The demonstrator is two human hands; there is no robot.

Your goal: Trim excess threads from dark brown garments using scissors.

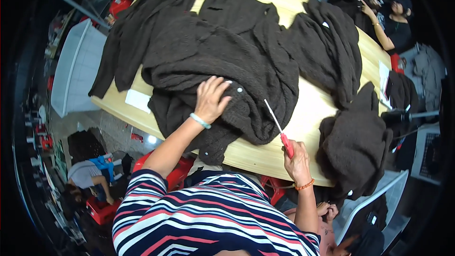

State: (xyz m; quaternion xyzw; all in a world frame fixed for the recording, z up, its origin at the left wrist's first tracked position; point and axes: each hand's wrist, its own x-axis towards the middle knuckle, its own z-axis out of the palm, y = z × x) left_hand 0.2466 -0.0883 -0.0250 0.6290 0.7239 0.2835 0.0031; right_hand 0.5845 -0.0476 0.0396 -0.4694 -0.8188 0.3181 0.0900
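A dark brown fuzzy garment [189, 42] lies bunched over the middle of the table. On its near folds my left hand [211, 98] rests palm down, fingers stretched out, beside a small white round piece [239, 89] that looks like a button or snap. My right hand [297, 161] is closed around a red-handled tool [286, 145] with a long, thin, pale shaft. The shaft points up and left, its tip over the garment's right part. I cannot tell exactly what kind of tool it is.
The pale wooden table [310, 114] carries more dark garments [355, 147] on the right and a white slip [138, 100] on the left. White bins [78, 66] flank it. Other people [397, 21] work at the far right, lower right and lower left. Red stools stand nearby.
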